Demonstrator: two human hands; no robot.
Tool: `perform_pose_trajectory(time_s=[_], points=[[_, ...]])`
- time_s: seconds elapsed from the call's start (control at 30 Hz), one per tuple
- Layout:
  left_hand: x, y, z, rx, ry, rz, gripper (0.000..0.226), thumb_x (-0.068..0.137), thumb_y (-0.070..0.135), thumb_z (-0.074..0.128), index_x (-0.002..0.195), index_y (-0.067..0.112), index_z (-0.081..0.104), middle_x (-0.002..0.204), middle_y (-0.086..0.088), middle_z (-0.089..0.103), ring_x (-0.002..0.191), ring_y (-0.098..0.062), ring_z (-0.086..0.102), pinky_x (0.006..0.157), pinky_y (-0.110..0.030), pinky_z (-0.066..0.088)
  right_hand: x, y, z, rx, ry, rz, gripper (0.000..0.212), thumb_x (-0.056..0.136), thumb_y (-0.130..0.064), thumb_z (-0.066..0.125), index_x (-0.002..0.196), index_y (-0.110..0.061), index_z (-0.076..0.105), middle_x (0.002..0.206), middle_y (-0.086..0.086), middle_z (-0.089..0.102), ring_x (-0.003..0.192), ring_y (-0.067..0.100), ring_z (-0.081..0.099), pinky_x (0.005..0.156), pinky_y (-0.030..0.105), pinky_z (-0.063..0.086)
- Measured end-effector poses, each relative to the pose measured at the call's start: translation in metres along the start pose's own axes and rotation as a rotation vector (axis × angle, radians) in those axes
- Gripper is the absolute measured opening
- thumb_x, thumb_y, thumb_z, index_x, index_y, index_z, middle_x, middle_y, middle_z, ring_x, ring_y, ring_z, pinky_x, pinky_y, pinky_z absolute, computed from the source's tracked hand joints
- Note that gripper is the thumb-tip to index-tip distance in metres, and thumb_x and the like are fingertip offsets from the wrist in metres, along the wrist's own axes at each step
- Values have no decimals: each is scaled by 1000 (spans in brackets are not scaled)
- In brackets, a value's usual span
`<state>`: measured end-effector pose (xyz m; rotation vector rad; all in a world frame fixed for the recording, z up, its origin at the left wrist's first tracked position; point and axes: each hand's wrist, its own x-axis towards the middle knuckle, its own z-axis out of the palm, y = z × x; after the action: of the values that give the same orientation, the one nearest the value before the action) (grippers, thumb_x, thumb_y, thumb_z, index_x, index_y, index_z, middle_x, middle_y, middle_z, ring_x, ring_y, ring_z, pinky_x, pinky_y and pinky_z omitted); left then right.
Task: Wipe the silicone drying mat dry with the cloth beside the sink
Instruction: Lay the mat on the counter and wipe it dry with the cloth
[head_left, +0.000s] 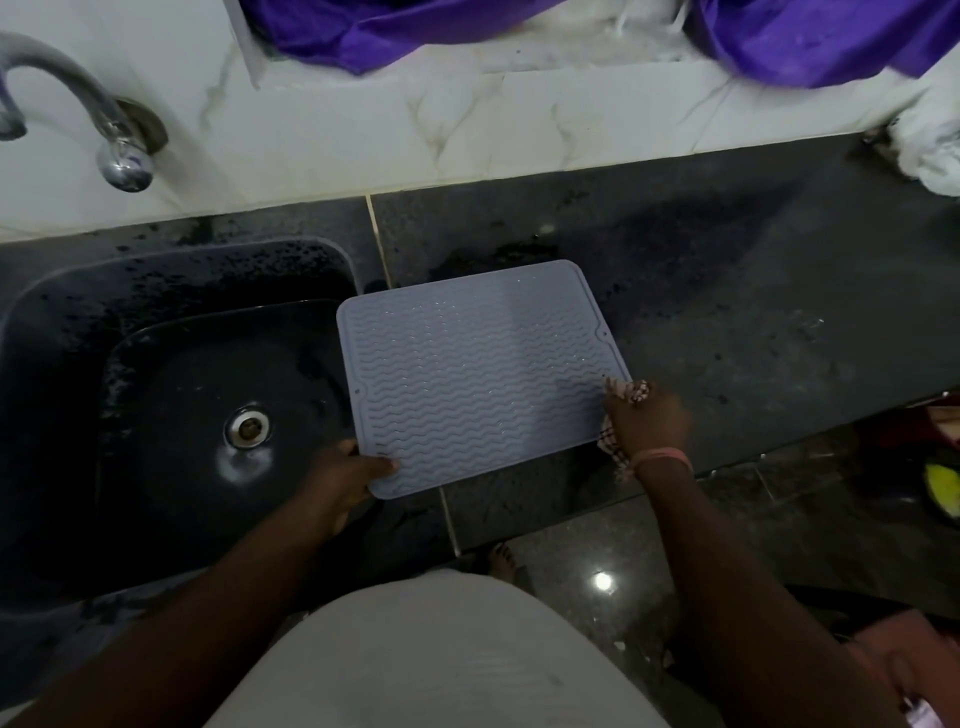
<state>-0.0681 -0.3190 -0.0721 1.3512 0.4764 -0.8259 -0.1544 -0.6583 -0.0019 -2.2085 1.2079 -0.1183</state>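
A grey silicone drying mat (472, 374) with wavy ridges lies on the dark counter, its left edge reaching over the sink rim. Small water drops glint on its ridges. My left hand (343, 480) grips the mat's near left corner, thumb on top. My right hand (649, 421) grips a bunched checked cloth (631, 391) and holds it against the mat's near right corner. Most of the cloth is hidden under that hand; a bit shows below the wrist.
A black sink (171, 415) with a steel drain sits left of the mat, a curved tap (104, 119) above it. The wet dark counter (753, 312) stretches right. A white bag (930, 150) lies at the far right, purple fabric (810, 36) on the ledge behind.
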Motion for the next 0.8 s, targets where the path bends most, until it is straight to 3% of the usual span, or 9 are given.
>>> perform_pose_trajectory(time_s=[0.1, 0.2, 0.37, 0.6, 0.7, 0.8], points=[[-1, 2, 2, 8, 30, -21, 41, 77, -12, 74, 114, 3, 66, 110, -12, 73, 101, -28, 70, 78, -33, 62, 1, 0, 12, -47, 6, -12, 35, 88, -31, 68, 105, 0, 71, 108, 19, 72, 103, 33, 68, 83, 28, 50], [0, 2, 2, 4, 19, -35, 36, 78, -12, 74, 109, 5, 68, 109, -11, 74, 100, -28, 71, 79, -33, 62, -3, -1, 19, -4, 62, 18, 34, 88, -26, 68, 105, 3, 70, 108, 21, 71, 103, 35, 68, 85, 31, 51], [-4, 4, 5, -10, 12, -46, 34, 81, -14, 70, 111, 3, 67, 103, -9, 73, 93, -24, 70, 67, -27, 63, -14, -4, 24, 68, 55, -16, 30, 88, -26, 72, 93, 4, 67, 98, 18, 73, 92, 29, 69, 69, 18, 40], [-5, 5, 4, 1, 11, -60, 38, 81, -12, 71, 116, 4, 67, 111, -10, 73, 96, -22, 72, 70, -26, 62, -50, -17, 56, 142, -46, -89, 27, 85, -25, 75, 85, -1, 63, 82, 5, 67, 75, 14, 59, 64, 15, 38], [-6, 5, 4, 6, 15, -60, 43, 80, -11, 73, 121, 0, 65, 117, -14, 72, 102, -27, 70, 71, -27, 62, -68, -27, 69, 107, -98, -132, 22, 82, -20, 75, 83, -2, 63, 77, 1, 61, 71, 13, 58, 58, 14, 36], [-9, 7, 4, 10, 16, -61, 36, 81, -11, 72, 114, 1, 67, 108, -11, 73, 93, -23, 71, 67, -25, 62, -86, -38, 81, 88, -154, -206, 18, 82, -14, 72, 79, -3, 59, 75, 2, 60, 67, 11, 54, 47, 7, 33]])
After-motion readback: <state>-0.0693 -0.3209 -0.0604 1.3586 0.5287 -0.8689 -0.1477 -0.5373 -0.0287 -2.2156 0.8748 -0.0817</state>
